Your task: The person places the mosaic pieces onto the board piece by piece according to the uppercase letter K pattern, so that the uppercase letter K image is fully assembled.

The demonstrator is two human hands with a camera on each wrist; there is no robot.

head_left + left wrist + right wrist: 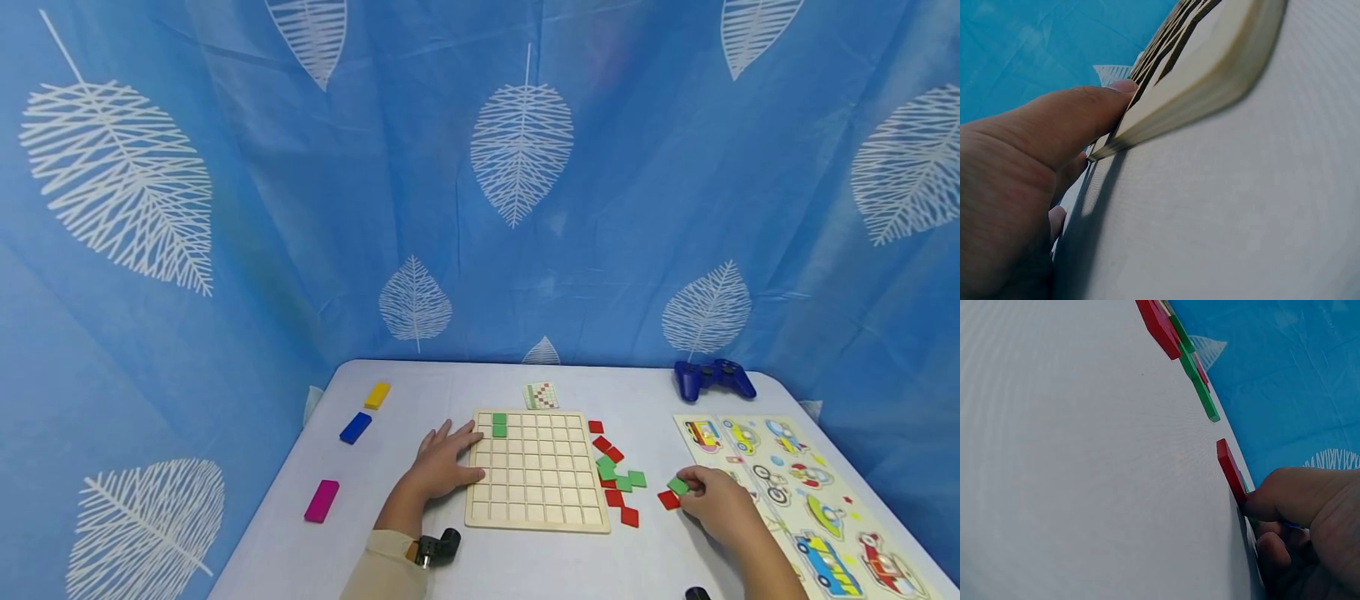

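A wooden grid board (537, 527) lies in the middle of the table, with two green square tiles (499, 425) set in its upper left cells. My left hand (444, 467) rests at the board's left edge, thumb on the rim and fingers extended. In the left wrist view, the thumb (1097, 112) touches the board's side. Over at the right, my right hand (720, 504) pinches a green tile (678, 486) between thumb and fingers. A red tile (668, 500) is just beside and partly under it; the right wrist view shows the red tile (1230, 469) against the thumb.
Loose red and green tiles (630, 517) lie along the board's right side. A small pattern card (542, 395) is behind the board. Yellow (377, 395), blue (356, 428) and magenta blocks (322, 501) stand left. A game controller (712, 379) and picture puzzle boards (780, 517) occupy the right.
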